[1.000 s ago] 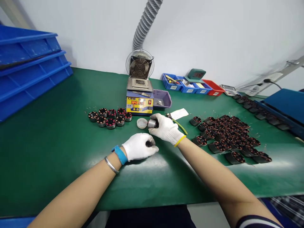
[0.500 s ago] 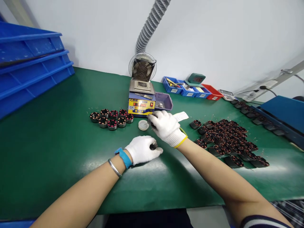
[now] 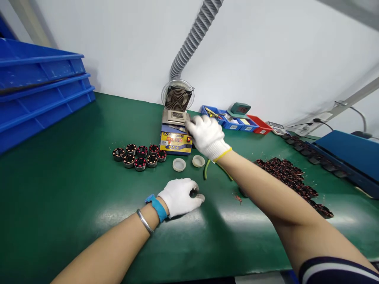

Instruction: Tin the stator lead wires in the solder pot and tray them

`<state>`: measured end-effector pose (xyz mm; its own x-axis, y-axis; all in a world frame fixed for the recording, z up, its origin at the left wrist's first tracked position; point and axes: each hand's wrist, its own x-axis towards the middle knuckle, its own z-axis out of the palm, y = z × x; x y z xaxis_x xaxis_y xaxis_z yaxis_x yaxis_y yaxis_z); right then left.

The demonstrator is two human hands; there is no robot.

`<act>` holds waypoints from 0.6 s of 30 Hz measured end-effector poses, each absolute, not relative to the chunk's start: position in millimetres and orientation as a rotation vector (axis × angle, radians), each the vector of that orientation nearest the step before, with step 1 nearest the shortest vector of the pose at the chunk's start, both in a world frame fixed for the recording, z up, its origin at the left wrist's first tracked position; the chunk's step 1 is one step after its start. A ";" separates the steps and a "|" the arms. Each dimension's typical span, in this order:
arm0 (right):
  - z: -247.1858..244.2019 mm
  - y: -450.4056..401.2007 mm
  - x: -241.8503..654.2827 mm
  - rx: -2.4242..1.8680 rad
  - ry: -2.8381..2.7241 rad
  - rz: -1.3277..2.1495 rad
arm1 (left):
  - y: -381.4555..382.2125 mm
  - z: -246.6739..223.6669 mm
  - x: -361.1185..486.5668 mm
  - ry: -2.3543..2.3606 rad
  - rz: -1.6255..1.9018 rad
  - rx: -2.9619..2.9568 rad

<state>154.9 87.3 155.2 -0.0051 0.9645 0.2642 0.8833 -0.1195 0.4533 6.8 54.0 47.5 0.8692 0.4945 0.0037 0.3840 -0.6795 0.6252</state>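
Note:
My right hand point(image 3: 205, 135), in a white knit glove, is closed at the right front edge of the solder pot point(image 3: 176, 142). Its fingers curl down, and whatever they hold is hidden behind them. On the green table, my left hand point(image 3: 181, 197) rests in a stained white glove, thumb and fingers apart with nothing visible between them. Two small round dishes, a left one point(image 3: 179, 165) and a right one point(image 3: 198, 161), sit between the pot and my left hand. Several wound motor stators point(image 3: 140, 163) stand left of the pot.
Many dark wound stators point(image 3: 284, 173) crowd the table beyond my right forearm. Green tubing point(image 3: 206, 169) and a bit of copper wire point(image 3: 238, 198) lie nearby. Blue bins point(image 3: 231, 123), a red bin point(image 3: 259, 124) and a fan with duct point(image 3: 178, 98) stand behind. Blue crates point(image 3: 44, 94) are stacked left.
My right hand has moved up and away from the dishes to the solder pot's edge, uncovering the right dish and the tubing. My left hand stays in about the same place.

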 end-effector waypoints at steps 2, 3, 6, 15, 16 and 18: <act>171.8 121.2 165.9 2.185 1.928 0.828 | 54.4 47.5 6.7 0.623 0.215 2.391; 177.3 138.0 170.8 2.227 1.907 0.831 | 54.9 47.4 6.5 0.621 0.213 2.384; 180.4 178.2 179.6 2.342 1.855 0.777 | 56.6 46.8 6.1 0.626 0.202 2.356; 173.3 198.9 190.9 2.450 1.944 0.576 | 62.1 42.5 10.0 0.616 0.243 2.323; 178.8 199.9 194.4 2.520 1.945 0.543 | 62.4 42.3 10.5 0.616 0.241 2.322; 189.9 202.2 199.1 2.673 1.927 0.474 | 62.8 42.5 11.1 0.616 0.232 2.315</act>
